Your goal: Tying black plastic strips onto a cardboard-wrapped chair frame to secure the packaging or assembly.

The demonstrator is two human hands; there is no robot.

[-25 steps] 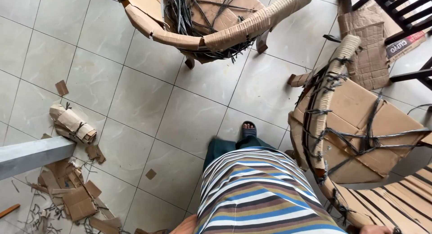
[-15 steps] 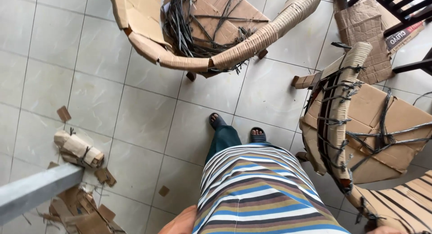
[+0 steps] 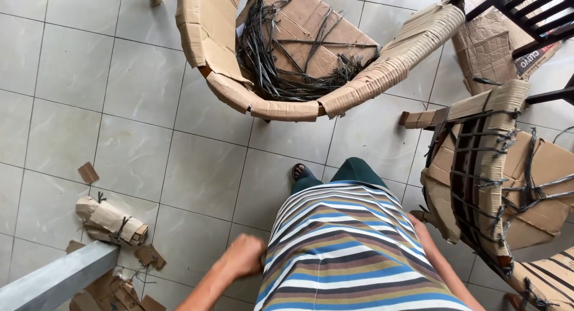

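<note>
Standing among cardboard-wrapped chairs, the person has the left hand [image 3: 242,255] curled into a loose fist beside the striped shirt [image 3: 350,251], clamped on nothing that I can see. The right hand is out of view below the picture's edge; only the right forearm [image 3: 439,260] shows, hanging just beside the wrapped chair at the right [image 3: 490,167], so I cannot tell whether that hand is apart or closed.

That chair is the nearest thing to the arms, its frame bound in brown cardboard strips tied with dark cord. A second wrapped chair [image 3: 311,54] stands ahead of the feet, with a tangle of loose dark strapping [image 3: 281,60] heaped on its seat.

Risk, as I judge it: the trailing cords on the right-hand chair could snag the forearm or the shirt, and a tug might shift the wrapping or tip the chair. The cardboard scraps [image 3: 88,172] and the tied cardboard bundle [image 3: 110,221] on the floor could slide underfoot on such smooth tile.

Pale grey glazed floor tiles [image 3: 197,167] with dark grout cover the room. A grey beam [image 3: 54,281] crosses the lower left corner, and a dark slatted chair [image 3: 526,12] stands at upper right.
</note>
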